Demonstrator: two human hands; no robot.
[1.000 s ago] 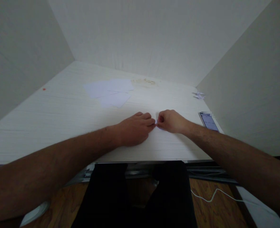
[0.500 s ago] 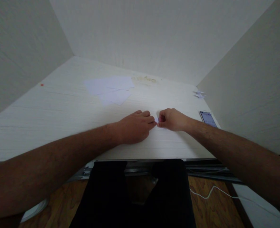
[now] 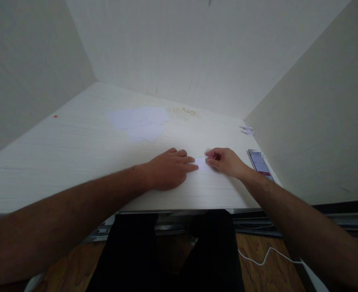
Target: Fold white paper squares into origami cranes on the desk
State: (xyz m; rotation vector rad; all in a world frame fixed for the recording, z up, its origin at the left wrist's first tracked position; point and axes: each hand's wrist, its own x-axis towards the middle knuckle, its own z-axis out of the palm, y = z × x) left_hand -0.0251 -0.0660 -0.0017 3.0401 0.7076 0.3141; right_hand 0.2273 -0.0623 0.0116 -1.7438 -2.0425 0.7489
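A small piece of white paper (image 3: 200,163) lies on the white desk between my hands. My left hand (image 3: 169,168) rests palm down, with two fingertips stretched apart at the paper's left edge. At its right side, the thumb and fingers of my right hand (image 3: 223,160) are pinched together on the paper's edge. Part of the sheet is hidden by the fingers, so any fold there cannot be made out.
Several overlapping white paper sheets (image 3: 139,119) lie at the back left of the desk. Small folded paper shapes (image 3: 247,129) and a phone (image 3: 260,164) are along the right wall. An orange speck (image 3: 55,116) is at far left; a white cable (image 3: 260,263) runs across the floor.
My hands have moved slightly apart, and more of the paper shows between them. My left fingers have straightened and spread. The camera view has shifted a little.
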